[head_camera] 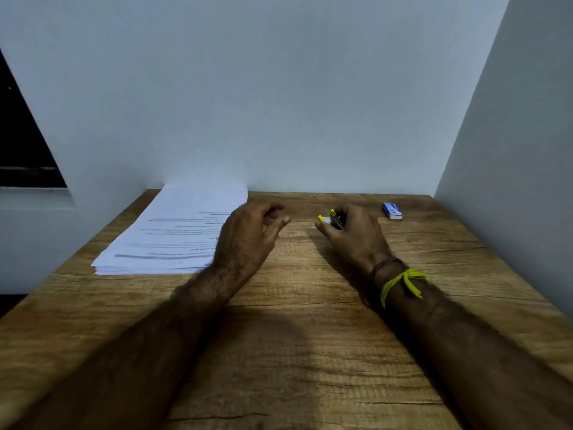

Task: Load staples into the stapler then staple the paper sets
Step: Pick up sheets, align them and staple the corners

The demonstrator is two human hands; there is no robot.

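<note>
Head view looks down on a wood-grain bench [294,352] pushed into a corner of pale walls [279,88], with a dark window opening [24,144] at the far left. On the bench's far left lies a stack of printed paper [173,231], its far edge against the back wall and its near corner pointing toward the person. Two bare forearms reach forward from the bottom of the frame.

Of the two hands, the left hand [248,235] is at the right edge of the paper stack, covering part of that edge. It holds nothing: its fingers are loosely curled and the thumb stands apart from them. Whether it touches the sheets cannot be told.

To its right, apart from it, the right hand [353,234] is closed around a small yellow stapler [331,219], the thumb below it and the fingers curled over its top; only the yellow end and some dark metal show past the fingers. A yellow thread [403,283] and a brown band [383,266] circle that wrist.

A small blue staple box [392,210] lies on the bench near the back right corner, just beyond the right hand and apart from it.
</note>
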